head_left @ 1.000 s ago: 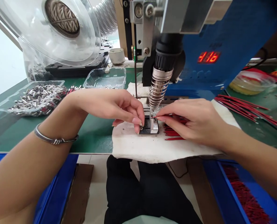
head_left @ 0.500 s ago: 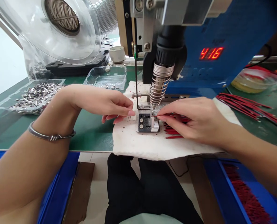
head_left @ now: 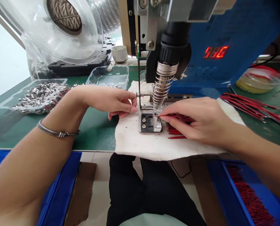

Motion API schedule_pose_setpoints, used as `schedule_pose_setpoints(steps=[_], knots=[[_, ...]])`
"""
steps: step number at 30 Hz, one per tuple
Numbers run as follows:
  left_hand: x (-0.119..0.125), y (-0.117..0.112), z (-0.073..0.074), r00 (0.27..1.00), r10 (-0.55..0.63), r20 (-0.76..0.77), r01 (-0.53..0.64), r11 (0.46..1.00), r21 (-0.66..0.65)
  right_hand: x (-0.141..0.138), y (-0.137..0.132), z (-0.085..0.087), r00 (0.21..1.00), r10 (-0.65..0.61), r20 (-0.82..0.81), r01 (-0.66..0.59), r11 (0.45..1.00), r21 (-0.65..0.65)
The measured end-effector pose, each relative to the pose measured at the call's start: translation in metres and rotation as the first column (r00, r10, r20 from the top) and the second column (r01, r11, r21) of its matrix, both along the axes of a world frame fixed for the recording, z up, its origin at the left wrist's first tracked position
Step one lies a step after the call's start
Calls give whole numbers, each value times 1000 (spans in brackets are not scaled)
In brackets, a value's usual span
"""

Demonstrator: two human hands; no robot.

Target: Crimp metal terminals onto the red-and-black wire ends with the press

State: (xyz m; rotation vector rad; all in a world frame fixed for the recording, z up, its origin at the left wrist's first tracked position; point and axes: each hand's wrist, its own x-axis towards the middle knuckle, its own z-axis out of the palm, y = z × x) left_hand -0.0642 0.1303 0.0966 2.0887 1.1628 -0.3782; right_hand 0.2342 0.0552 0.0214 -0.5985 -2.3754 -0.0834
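Bright, even daylight from the upper left, blown out to white at that edge. Glare on the clear plastic reel (head_left: pixel 59 28). Only a faint, soft shadow under the left hand (head_left: pixel 116 102) on the green mat (head_left: pixel 92 131). Sharp at centre; stretched and curved toward the corners. Digits of the red display (head_left: pixel 215 52) smeared.

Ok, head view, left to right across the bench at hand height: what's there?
In order: tray of metal ferrules → left hand → black fixture block → red wire pinched by the right hand → loose red wires at the far right.
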Motion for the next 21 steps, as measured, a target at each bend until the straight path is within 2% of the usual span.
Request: schedule_pose_setpoints(steps=[5,9,13,17,21], knots=[[3,-1,-3,999,18,-39,-18,1000,1,-1,0,-1,1000,-12,0,12,1000,-3],[9,-8,1,992,58,-108,-56,998,18,0,0,-1,1000,-15,3,15,1000,9],[10,-11,5,990,44,-133,-43,999,7,2,0,-2,997,-72,32,72,997,-14],[4,-11,9,998,-51,20,53,995,-84,3,0,-1,996,-76,35,78,996,-38],[0,-13,13,975,-110,194,141,978,-155,3,1,0,998,-63,21,63,997,-44]])
